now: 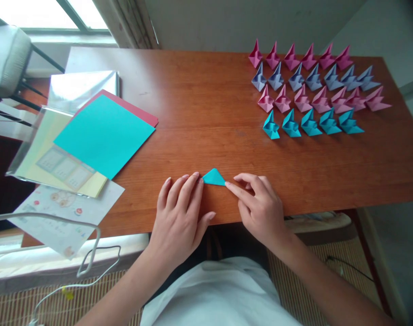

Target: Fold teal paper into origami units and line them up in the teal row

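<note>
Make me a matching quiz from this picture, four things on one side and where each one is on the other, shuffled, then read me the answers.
Things:
1. Left hand
2. Right hand
3. Large turquoise sheet
4. Turquoise row of folded figures

Places:
A. Lying over a reddish sheet
B. Last of four rows, counting from the far side
C. At the right corner of the small folded paper
D. At that paper's left corner

Pairs: 1-D, 2-C, 3-A, 4-B
</note>
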Tool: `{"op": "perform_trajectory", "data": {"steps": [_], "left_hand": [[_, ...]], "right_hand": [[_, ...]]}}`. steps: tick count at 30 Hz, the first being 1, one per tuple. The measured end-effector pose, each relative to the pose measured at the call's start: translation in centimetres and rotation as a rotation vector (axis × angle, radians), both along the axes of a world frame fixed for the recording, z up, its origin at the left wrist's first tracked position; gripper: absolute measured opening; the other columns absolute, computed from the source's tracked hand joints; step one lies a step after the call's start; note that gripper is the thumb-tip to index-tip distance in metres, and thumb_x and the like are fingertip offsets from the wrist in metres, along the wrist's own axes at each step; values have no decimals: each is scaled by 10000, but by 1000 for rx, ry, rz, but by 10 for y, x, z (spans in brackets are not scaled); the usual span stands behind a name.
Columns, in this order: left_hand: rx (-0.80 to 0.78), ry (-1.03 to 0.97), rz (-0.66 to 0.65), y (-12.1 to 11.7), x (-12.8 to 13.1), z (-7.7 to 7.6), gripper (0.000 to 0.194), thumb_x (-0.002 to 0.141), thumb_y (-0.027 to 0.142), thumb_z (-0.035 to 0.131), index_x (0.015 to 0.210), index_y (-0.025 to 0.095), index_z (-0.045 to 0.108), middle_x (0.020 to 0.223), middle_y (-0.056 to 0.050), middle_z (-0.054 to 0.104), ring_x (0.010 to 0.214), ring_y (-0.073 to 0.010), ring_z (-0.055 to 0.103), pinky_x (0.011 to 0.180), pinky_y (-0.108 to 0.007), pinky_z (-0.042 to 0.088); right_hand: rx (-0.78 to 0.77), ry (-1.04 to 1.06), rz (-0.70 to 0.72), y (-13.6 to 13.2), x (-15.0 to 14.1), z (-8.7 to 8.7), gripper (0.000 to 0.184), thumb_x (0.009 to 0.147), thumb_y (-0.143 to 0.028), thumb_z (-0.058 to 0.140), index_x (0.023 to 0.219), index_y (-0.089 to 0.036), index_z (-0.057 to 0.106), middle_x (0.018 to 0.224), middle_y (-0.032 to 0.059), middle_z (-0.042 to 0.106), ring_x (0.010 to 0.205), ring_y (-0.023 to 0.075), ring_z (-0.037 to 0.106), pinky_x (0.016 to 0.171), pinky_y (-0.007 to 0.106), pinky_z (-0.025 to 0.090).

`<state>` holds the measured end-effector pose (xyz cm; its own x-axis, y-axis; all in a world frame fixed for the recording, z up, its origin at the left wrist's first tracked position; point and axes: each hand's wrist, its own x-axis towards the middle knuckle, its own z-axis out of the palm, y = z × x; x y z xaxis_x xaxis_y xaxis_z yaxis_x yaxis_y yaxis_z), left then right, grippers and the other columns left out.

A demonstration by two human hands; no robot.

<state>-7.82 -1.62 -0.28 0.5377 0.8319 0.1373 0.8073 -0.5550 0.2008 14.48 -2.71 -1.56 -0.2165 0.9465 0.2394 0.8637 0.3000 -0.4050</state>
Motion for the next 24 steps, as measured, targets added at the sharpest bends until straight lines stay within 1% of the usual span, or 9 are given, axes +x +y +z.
{"op": "perform_trajectory", "data": {"steps": [2,4,5,8,11,14,18,21,24], "left_hand": [[29,-44,3,7,5,1,553,994,374,539,1432,37,515,1474,-204,573,1335,-359,518,1180,-523,355],[70,-47,37,16,10,3,422,987,331,556,1321,76,603,1325,-172,668,1179,-326,604,1047,-473,463],[84,-38,44,22,12,4,349,987,307,556,1255,101,639,1252,-151,697,1101,-309,629,964,-450,497],[86,-16,38,36,17,7,230,991,283,544,1116,140,674,1138,-112,715,978,-274,646,849,-410,521],[60,-22,19,43,20,8,183,1001,256,522,1014,162,679,1066,-87,714,928,-242,652,811,-370,528],[41,-67,15,45,25,6,198,1008,207,500,921,189,677,1000,-58,710,877,-207,648,777,-329,527],[-2,-155,18,46,31,3,213,1003,183,487,926,199,685,1014,-55,713,896,-208,646,795,-328,531],[-40,-232,30,48,32,2,197,1000,192,498,945,196,687,1022,-61,712,916,-216,649,827,-340,534],[-58,-307,72,51,29,1,163,993,204,525,936,196,678,992,-57,710,903,-211,657,811,-330,527]], "right_hand": [[-6,19,-58,4,-3,2,336,952,-160,581,1264,-222,691,1184,106,672,961,243,595,868,404,531],[-20,5,-105,10,-8,5,290,949,-266,637,1225,-190,689,1128,124,672,978,266,600,851,407,523],[-29,0,-113,13,-10,6,258,947,-287,648,1183,-196,696,1103,121,673,984,272,596,844,405,516],[-52,30,-97,23,-14,9,122,968,-250,613,1035,-219,711,1014,93,683,945,255,586,826,381,496],[-70,97,-86,30,-15,9,136,987,-224,578,1005,-219,713,967,74,695,917,237,595,832,364,491],[-88,167,-64,33,-15,8,167,977,-218,581,1087,-213,707,1003,74,713,949,240,619,871,373,500],[-92,239,-56,37,-15,6,191,962,-202,582,1113,-201,699,1036,82,724,995,253,639,911,396,512],[-87,331,-83,42,-14,5,202,965,-171,552,1106,-198,694,996,67,720,912,217,656,853,365,532],[-77,426,-101,46,-12,5,274,957,-169,561,1212,-206,654,972,42,701,787,172,640,769,324,543]]}}
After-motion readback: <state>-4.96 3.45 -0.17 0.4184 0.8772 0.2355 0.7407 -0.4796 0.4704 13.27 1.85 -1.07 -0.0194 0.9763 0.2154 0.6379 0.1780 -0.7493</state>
